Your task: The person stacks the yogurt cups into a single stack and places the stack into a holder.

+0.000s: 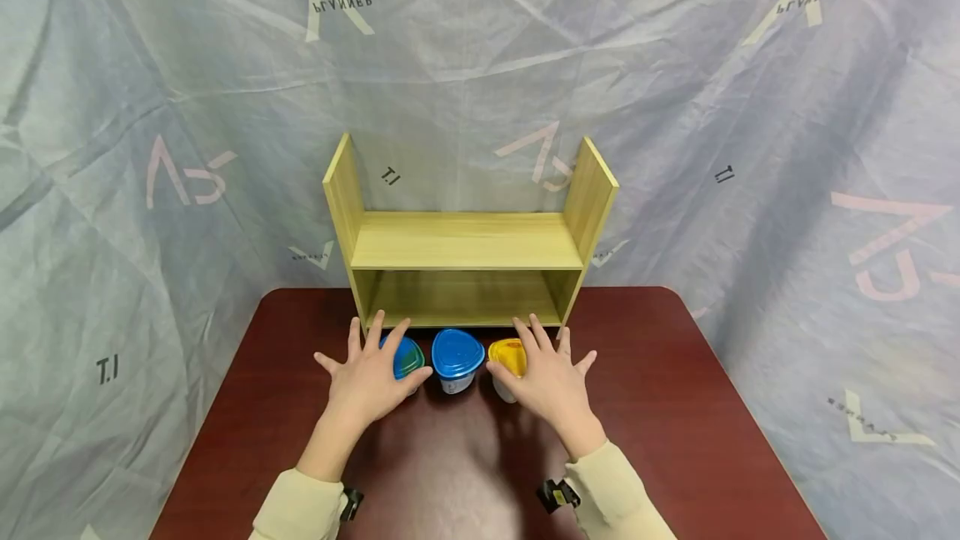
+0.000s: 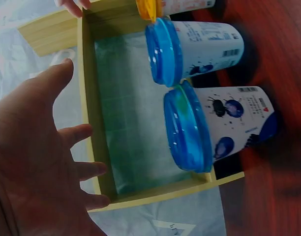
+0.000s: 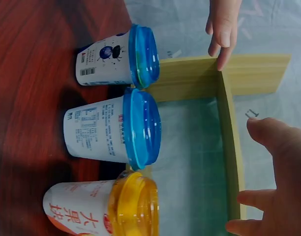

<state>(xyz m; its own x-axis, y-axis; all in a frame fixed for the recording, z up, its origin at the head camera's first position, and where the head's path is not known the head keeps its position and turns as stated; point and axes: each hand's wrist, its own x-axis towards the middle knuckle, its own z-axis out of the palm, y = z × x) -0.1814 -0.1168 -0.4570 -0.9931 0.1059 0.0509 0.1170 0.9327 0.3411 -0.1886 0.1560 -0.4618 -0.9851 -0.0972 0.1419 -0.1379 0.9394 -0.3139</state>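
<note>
Three lidded cups stand upright in a row on the table, in front of a small wooden shelf [image 1: 465, 242]. In the head view a blue-lidded cup [image 1: 410, 357] is at the left, another blue-lidded cup [image 1: 457, 354] in the middle and a yellow-lidded cup [image 1: 504, 353] at the right. My left hand [image 1: 367, 379] spreads its fingers above the left cup, partly covering it. Above the yellow-lidded cup, my right hand [image 1: 551, 379] is spread too, hiding part of its lid. Both wrist views show a gap between palm and cups; neither hand holds anything.
The shelf has a middle board, a lower compartment and two tall side panels. It stands at the back of the dark red table [image 1: 660, 407]. A grey printed cloth [image 1: 465, 65] hangs behind and along both sides.
</note>
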